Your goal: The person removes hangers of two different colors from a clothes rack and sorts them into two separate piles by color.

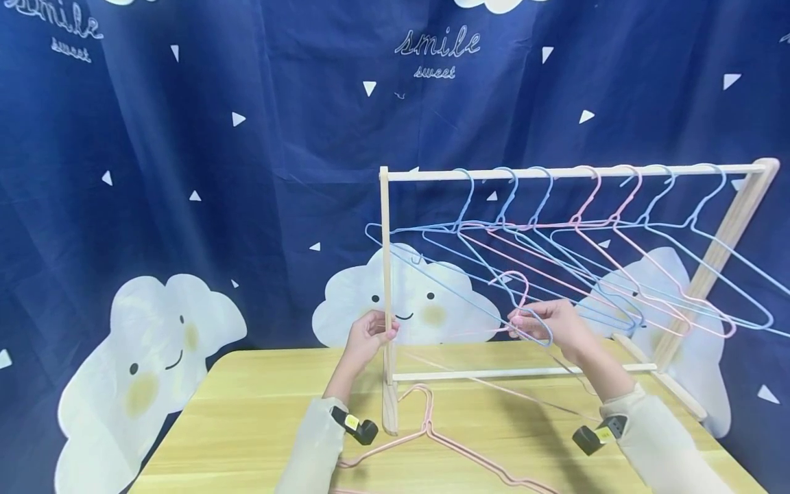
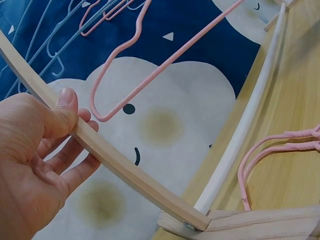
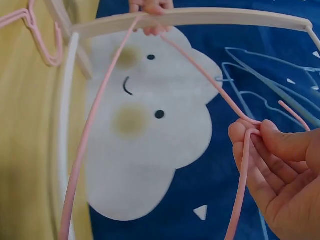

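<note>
While the left hand (image 1: 368, 336) grips the wooden rack's (image 1: 710, 264) left upright, the right hand (image 1: 552, 326) pinches a pink hanger (image 1: 517, 288) at its neck, low before the hung hangers; 1 more pink hanger on the table (image 1: 441, 439) lies near.

Both forearms, in pale sleeves with a small black camera strapped at each wrist, reach forward and upward. The left hand (image 1: 368, 336) has its thumb and curled fingers closed in a grip. To its right, at about the same height, the right hand (image 1: 551, 324) pinches with thumb and bent fingers.
</note>
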`<state>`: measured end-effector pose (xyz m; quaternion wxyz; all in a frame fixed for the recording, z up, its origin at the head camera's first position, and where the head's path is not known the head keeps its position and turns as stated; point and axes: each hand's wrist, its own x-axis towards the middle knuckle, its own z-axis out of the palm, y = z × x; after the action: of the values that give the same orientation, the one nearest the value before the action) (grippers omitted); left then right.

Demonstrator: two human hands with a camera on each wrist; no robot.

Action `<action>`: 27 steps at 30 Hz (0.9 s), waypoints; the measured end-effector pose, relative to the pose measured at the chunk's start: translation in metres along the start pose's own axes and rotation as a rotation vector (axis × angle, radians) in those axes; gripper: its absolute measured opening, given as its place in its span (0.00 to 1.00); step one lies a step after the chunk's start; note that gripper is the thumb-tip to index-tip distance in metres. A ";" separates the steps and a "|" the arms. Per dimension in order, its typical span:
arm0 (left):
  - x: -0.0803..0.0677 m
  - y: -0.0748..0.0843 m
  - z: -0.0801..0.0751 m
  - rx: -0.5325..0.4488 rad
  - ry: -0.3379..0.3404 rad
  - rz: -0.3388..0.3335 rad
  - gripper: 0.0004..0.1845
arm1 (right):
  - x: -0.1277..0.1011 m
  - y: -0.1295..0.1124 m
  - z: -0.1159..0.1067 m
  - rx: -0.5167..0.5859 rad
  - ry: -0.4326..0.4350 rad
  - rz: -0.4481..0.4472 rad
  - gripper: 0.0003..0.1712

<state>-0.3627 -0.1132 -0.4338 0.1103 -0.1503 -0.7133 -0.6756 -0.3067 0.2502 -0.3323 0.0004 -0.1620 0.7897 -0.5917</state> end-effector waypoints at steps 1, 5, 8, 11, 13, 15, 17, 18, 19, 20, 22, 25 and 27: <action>0.000 0.000 0.000 0.000 0.001 0.000 0.15 | -0.002 0.003 0.002 0.022 -0.008 -0.003 0.06; 0.000 0.002 0.000 -0.007 0.004 -0.014 0.14 | -0.007 0.017 0.013 0.076 -0.079 -0.019 0.06; -0.001 0.003 0.000 -0.011 0.006 -0.018 0.14 | -0.009 0.029 0.025 0.098 -0.143 0.037 0.07; 0.000 0.003 0.000 -0.007 0.006 -0.018 0.14 | -0.010 0.037 0.041 0.103 -0.157 0.119 0.07; 0.001 0.002 0.000 -0.006 0.006 -0.016 0.14 | -0.011 0.041 0.053 0.106 -0.153 0.156 0.11; 0.001 0.001 0.001 -0.006 0.005 -0.018 0.14 | -0.012 0.044 0.065 0.109 -0.142 0.172 0.15; 0.001 0.001 0.001 -0.011 0.009 -0.019 0.14 | -0.012 0.047 0.076 0.110 -0.163 0.178 0.16; 0.001 0.000 0.001 -0.014 0.010 -0.020 0.15 | -0.013 0.048 0.082 0.115 -0.172 0.186 0.16; 0.001 0.001 0.001 -0.017 0.009 -0.019 0.15 | -0.013 0.050 0.087 0.121 -0.183 0.190 0.15; 0.001 0.001 0.001 -0.019 0.012 -0.019 0.15 | -0.013 0.051 0.092 0.128 -0.196 0.194 0.15; 0.001 0.001 0.001 -0.017 0.014 -0.017 0.15 | -0.014 0.054 0.103 0.146 -0.222 0.205 0.13; 0.001 0.001 0.000 -0.015 0.008 -0.022 0.15 | -0.015 0.057 0.118 0.166 -0.253 0.226 0.13; 0.002 0.001 0.000 -0.011 0.002 -0.026 0.14 | -0.016 0.059 0.127 0.164 -0.266 0.241 0.13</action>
<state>-0.3639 -0.1130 -0.4325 0.1014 -0.1409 -0.7114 -0.6810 -0.2816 0.1501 -0.4285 0.1889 -0.1426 0.7454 -0.6232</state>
